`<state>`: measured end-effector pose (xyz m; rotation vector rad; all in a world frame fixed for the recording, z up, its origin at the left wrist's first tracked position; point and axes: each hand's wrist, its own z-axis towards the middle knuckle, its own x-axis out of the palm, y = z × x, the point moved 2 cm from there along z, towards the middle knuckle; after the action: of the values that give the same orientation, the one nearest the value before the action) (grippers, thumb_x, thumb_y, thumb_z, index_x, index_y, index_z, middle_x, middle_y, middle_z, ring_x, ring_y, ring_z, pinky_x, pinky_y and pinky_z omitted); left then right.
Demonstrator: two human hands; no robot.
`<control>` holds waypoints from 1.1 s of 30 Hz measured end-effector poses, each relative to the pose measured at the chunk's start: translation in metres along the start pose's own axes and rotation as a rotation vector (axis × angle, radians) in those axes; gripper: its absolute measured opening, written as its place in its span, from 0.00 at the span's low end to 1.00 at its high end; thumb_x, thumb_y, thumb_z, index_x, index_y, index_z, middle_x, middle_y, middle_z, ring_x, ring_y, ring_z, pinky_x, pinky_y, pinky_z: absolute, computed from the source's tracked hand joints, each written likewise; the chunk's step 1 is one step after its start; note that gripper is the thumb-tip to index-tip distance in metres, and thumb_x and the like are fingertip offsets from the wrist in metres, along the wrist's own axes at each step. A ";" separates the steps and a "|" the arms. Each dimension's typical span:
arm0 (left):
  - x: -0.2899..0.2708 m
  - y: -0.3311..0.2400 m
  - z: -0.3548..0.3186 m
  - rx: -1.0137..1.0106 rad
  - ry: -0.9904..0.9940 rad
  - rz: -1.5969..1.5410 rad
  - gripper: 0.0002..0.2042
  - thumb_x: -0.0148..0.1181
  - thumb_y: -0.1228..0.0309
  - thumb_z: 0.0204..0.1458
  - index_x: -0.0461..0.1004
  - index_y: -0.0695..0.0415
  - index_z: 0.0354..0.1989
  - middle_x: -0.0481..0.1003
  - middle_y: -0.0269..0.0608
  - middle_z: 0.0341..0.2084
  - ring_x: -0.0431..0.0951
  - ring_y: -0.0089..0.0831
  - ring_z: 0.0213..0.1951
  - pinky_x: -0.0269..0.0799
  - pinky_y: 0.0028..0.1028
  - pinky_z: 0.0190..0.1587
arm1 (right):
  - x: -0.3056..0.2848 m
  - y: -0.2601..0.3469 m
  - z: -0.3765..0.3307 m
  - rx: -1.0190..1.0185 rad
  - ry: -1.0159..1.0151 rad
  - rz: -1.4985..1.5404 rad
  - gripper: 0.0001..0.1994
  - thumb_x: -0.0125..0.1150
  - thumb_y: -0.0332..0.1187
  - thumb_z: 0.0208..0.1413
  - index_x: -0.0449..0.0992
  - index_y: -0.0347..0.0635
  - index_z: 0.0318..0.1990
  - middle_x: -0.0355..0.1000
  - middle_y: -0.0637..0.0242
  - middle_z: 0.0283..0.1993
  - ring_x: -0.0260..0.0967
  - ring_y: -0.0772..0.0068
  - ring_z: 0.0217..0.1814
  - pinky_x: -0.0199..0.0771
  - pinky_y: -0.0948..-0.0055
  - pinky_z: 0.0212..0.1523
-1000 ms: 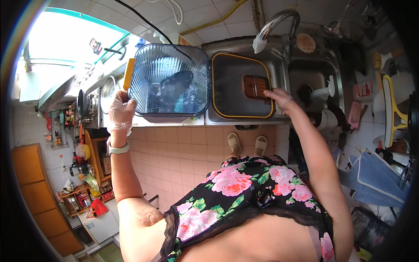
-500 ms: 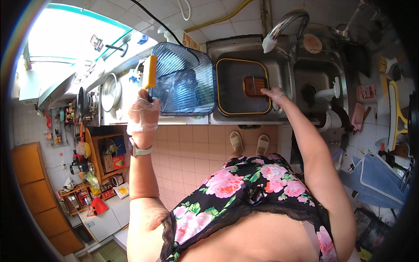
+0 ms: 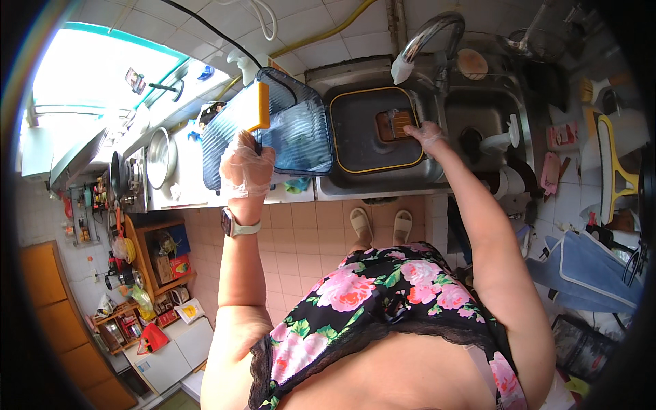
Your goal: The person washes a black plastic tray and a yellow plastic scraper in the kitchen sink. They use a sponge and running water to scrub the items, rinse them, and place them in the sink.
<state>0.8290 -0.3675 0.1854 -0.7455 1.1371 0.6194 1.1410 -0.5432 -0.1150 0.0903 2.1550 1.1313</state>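
My left hand (image 3: 247, 167), in a clear plastic glove, is closed around the dark lower end of a yellow bar (image 3: 262, 106). I cannot make out whether the bar is joined to the blue ribbed see-through container (image 3: 304, 130) beside and behind it on the counter. In the left sink bowl lies a dark rectangular tray (image 3: 333, 137) with a yellow rim. My right hand (image 3: 429, 135), gloved too, has its fingers closed at the right edge of an orange-brown slotted rectangular piece (image 3: 394, 126) within that rim.
A curved faucet (image 3: 430, 34) rises behind the sink. The right bowl (image 3: 471, 106) holds a white-handled item (image 3: 502, 141). A metal basin (image 3: 161, 158) stands at left on the counter. A yellow-edged tool (image 3: 610, 167) and a blue cloth (image 3: 594, 270) are at the right.
My left hand has moved to the right with the yellow bar. A blue ribbed panel now shows to the bar's left. My right hand stays at the orange-brown piece. The whole view has shifted slightly.
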 end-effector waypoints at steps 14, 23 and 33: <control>0.026 -0.023 0.000 0.027 0.080 -0.055 0.09 0.60 0.72 0.48 0.71 0.62 0.35 0.76 0.51 0.22 0.78 0.51 0.27 0.75 0.39 0.31 | 0.025 -0.034 0.027 0.027 -0.129 -0.087 0.38 0.55 0.69 0.53 0.78 0.33 0.37 0.76 0.43 0.38 0.73 0.39 0.46 0.71 0.52 0.46; 0.041 -0.030 0.000 0.077 0.033 -0.027 0.08 0.59 0.73 0.49 0.70 0.60 0.35 0.75 0.51 0.21 0.78 0.51 0.25 0.74 0.40 0.30 | 0.031 -0.032 0.036 0.037 -0.224 -0.088 0.35 0.49 0.65 0.60 0.78 0.34 0.39 0.76 0.41 0.42 0.72 0.37 0.49 0.72 0.48 0.47; 0.054 -0.037 -0.004 0.033 0.054 -0.059 0.08 0.61 0.73 0.47 0.70 0.60 0.33 0.75 0.49 0.20 0.77 0.51 0.25 0.73 0.40 0.29 | 0.058 -0.053 0.048 0.144 -0.031 -0.177 0.36 0.40 0.66 0.62 0.80 0.38 0.44 0.75 0.41 0.46 0.72 0.38 0.52 0.71 0.48 0.52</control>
<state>0.8714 -0.3897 0.1412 -0.7691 1.1681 0.5325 1.1383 -0.5213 -0.2045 -0.0189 2.1678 0.8693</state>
